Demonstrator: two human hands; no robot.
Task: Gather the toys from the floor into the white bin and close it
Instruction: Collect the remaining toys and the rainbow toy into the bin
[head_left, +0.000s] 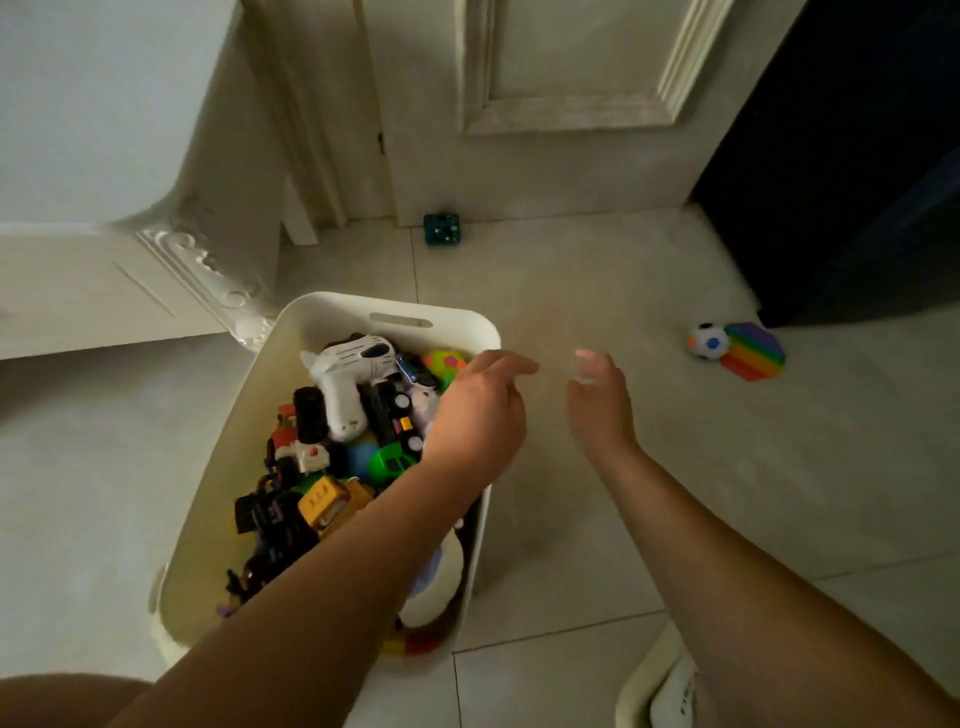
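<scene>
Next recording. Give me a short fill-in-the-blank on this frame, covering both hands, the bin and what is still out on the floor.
The left hand hovers over the ____ bin.
The right hand is open and holds ____.
A ball lies on the floor beside a ____-striped pop toy.
Missing words: white; nothing; rainbow.
</scene>
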